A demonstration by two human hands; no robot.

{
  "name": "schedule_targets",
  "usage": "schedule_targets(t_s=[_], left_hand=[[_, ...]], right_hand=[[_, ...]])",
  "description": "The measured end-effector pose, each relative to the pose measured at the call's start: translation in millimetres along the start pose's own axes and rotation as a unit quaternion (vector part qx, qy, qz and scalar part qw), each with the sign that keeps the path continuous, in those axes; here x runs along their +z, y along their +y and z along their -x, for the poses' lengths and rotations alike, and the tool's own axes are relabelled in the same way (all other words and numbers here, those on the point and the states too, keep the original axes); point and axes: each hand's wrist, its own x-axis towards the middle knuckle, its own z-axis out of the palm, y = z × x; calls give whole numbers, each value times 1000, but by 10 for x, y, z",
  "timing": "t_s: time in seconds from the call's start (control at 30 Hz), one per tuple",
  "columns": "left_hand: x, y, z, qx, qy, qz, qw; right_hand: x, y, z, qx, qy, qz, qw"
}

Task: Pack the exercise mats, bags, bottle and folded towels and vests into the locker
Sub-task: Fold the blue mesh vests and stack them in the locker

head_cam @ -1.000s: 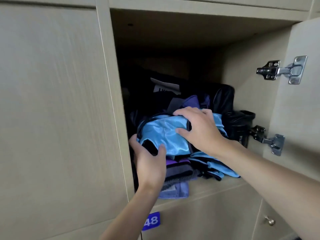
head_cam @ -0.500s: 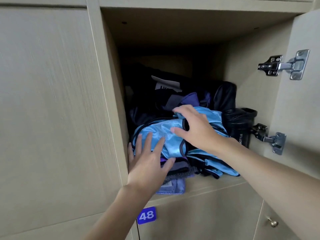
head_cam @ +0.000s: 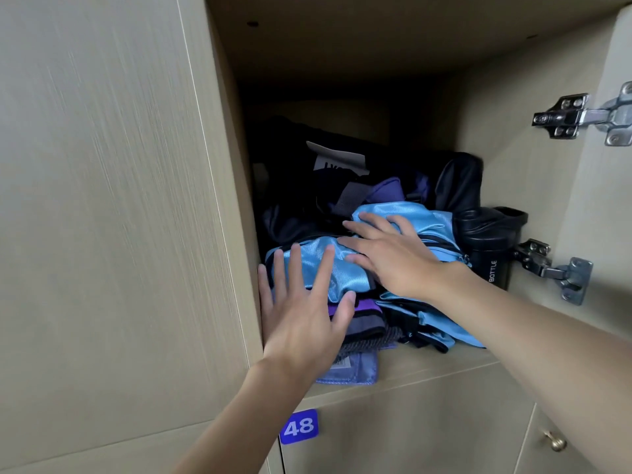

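Releasing its earlier grip, the left hand point(head_cam: 304, 316) is now pressing straight, spread fingers point(head_cam: 296, 268) against the shiny light-blue folded vests point(head_cam: 345, 280), the flat, empty right hand point(head_cam: 393, 258) is pressing their top, and both should be easing the stack toward twelve o'clock, deeper into the pale wooden locker point(head_cam: 444, 367).

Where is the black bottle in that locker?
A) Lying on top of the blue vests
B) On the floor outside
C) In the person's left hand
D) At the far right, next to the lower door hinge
D: the black bottle stands at the right side of the locker, beside the lower hinge; the left hand and right hand rest on the blue vests instead.
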Motion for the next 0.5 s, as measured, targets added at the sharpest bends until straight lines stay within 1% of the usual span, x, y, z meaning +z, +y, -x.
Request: schedule_targets(t_s=[0.03, 0.07, 0.17, 0.23, 0.4, 0.47, 0.5], left_hand=[[-8, -9, -24, 8, 17, 9, 1000], [-15, -18, -49, 9, 9, 16, 1000], [4, -27, -96, -14, -81, -5, 997], [42, -29, -110, -15, -107, -35, 994], [97, -6, -149, -31, -115, -68, 991], [104, 8, -164, -40, -116, -63, 991], [105, 10, -175, -45, -116, -57, 991]], right_hand=[[-5, 9, 7, -4, -8, 5, 1000], [-9, 25, 25, -5, -14, 11, 1000], [2, 90, 87, 26, -21, 34, 999], [43, 113, 107, 56, -28, 33, 997], [126, 88, 43, 71, -56, 29, 995], [99, 95, 47, 65, -46, 18, 997], [77, 96, 76, 58, -26, 0, 998]])
